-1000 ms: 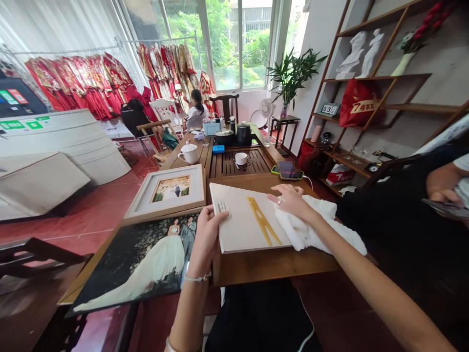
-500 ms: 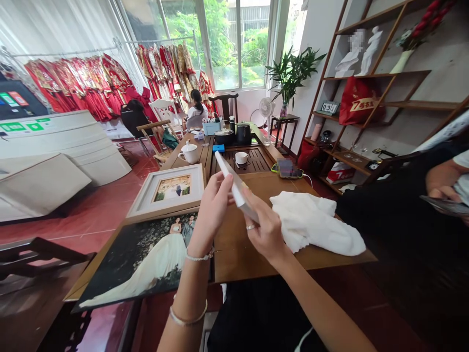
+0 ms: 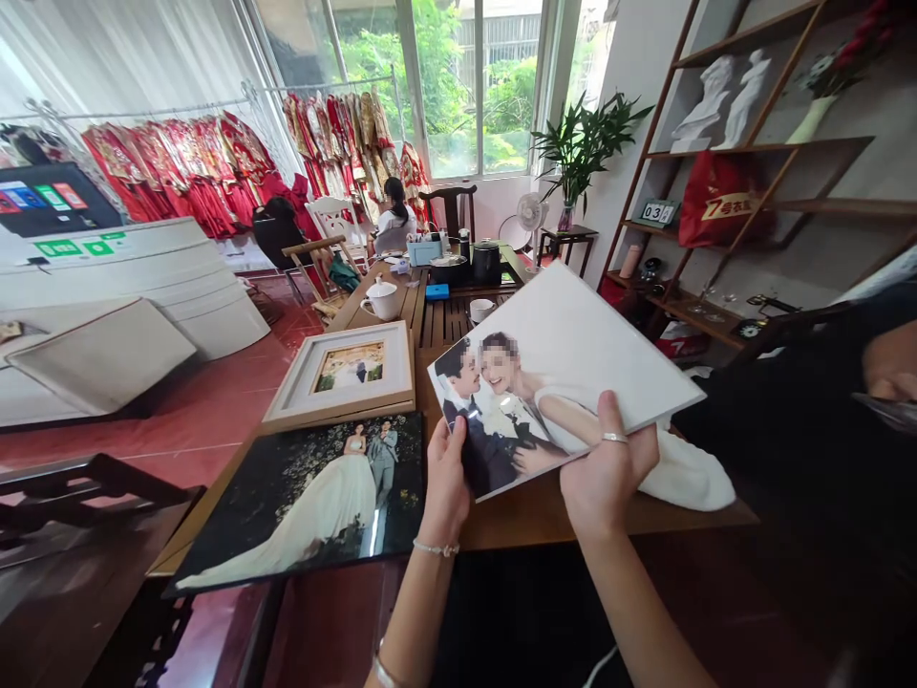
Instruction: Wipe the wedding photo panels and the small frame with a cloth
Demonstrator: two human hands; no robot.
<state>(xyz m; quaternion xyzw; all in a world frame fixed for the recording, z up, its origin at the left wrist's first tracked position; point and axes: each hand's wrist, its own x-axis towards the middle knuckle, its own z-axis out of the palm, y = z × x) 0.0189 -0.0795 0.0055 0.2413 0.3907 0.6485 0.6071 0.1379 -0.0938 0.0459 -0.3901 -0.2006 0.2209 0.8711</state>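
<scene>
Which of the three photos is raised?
The pale close-up photo, held by left hand and right hand; the dark panel and framed photo lie on the table.

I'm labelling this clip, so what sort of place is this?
Probably a wedding photo studio or bridal shop: red garments hang in rows, a large wedding print lies nearby, and a couple's photo panel is held up.

white cloth (image 3: 692,470), lidded cup (image 3: 385,302) on wooden table (image 3: 520,522)
</scene>
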